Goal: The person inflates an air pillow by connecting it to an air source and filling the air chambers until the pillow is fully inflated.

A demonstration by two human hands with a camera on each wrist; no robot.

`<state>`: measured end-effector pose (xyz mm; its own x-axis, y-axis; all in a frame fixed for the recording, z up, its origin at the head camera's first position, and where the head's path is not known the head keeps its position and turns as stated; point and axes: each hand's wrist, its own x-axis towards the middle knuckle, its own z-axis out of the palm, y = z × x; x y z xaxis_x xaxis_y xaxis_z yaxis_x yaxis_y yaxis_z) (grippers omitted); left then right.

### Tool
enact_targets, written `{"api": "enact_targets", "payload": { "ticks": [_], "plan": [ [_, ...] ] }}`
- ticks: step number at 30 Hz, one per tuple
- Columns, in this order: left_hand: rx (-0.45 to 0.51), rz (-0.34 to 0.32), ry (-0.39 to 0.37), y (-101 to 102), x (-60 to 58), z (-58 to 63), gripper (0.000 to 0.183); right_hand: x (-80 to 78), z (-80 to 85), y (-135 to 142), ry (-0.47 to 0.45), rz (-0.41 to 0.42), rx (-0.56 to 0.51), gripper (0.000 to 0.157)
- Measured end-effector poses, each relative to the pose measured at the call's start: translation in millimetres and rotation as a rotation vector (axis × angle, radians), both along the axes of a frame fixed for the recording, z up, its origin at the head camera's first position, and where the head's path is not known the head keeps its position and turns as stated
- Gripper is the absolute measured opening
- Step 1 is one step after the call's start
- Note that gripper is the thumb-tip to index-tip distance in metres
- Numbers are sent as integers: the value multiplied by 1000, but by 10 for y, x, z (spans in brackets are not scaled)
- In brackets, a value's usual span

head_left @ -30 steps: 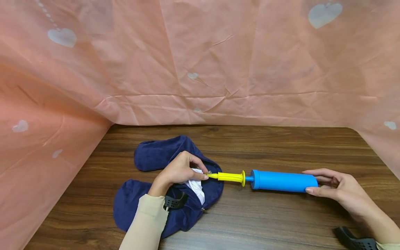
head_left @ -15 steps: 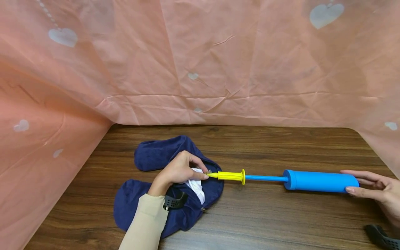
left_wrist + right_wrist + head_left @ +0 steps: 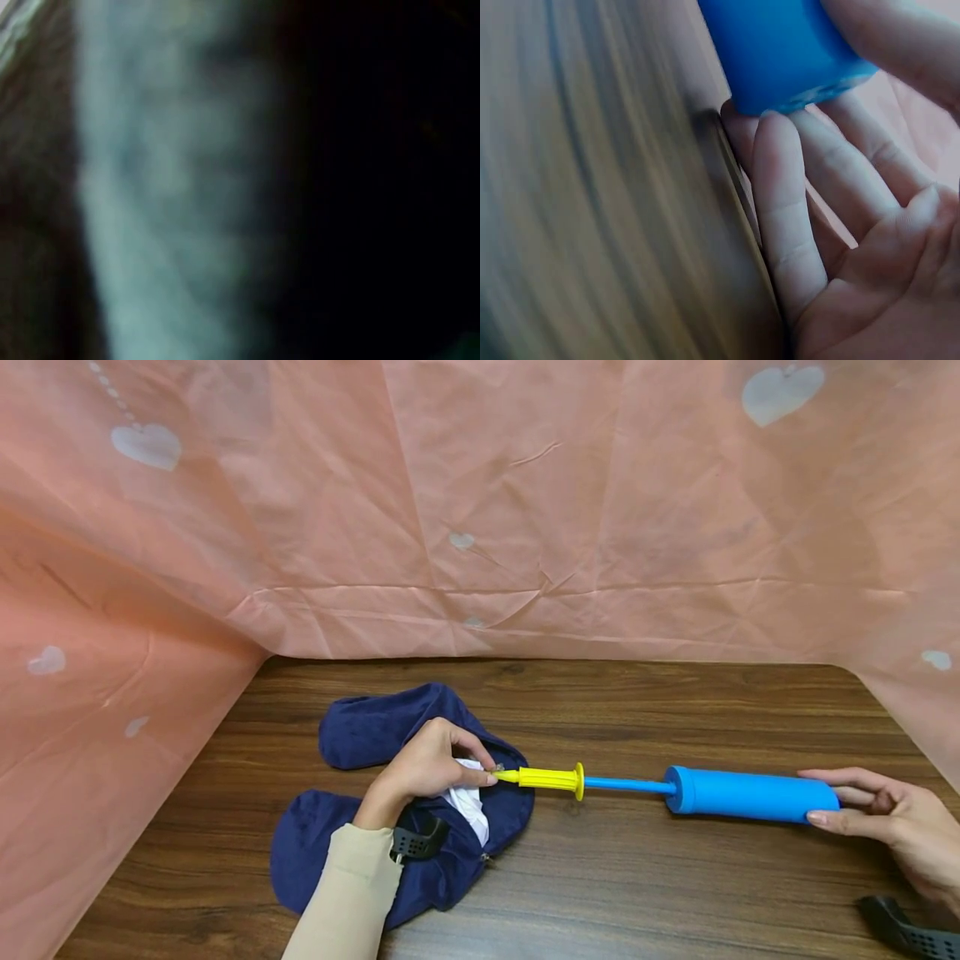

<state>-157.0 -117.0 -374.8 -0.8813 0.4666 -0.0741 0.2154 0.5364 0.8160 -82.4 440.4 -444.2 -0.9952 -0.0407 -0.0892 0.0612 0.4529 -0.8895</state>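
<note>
A blue hand pump [image 3: 750, 793] lies across the right of the head view, with its blue rod [image 3: 628, 785] partly drawn out of the barrel. My right hand [image 3: 892, 814] grips the barrel's far end between thumb and fingers; the right wrist view shows the barrel's end [image 3: 787, 60] at the fingertips. At the other end, my left hand [image 3: 435, 764] pinches the pump's yellow nozzle [image 3: 546, 778] at its tip, beside a small clear valve. Beneath that hand spreads a navy U-shaped neck pillow [image 3: 382, 727], white lining [image 3: 471, 814] showing through its opening. The left wrist view is dark and blurred.
Both hands work over a dark wood-grain table [image 3: 637, 893]. A pink sheet with pale hearts [image 3: 525, 510] hangs behind the table and down its sides. A zip pull [image 3: 485, 857] sits on the pillow's lower edge.
My right hand drew the pump barrel to the right, lengthening the exposed rod, then brought it slightly back left. The left hand and nozzle have stayed nearly in place.
</note>
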Motion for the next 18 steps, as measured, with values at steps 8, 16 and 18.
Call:
{"api": "enact_targets", "payload": {
  "ticks": [8,16,18],
  "plan": [
    [5,5,5,-5,3,-9,6,-40,71,-390,5,54,-10,44],
    [13,-9,3,18,10,-19,5,-60,100,-687,10,93,-2,44],
    [9,-17,8,26,14,-19,5,-58,107,-756,14,100,-7,45]
  ]
}}
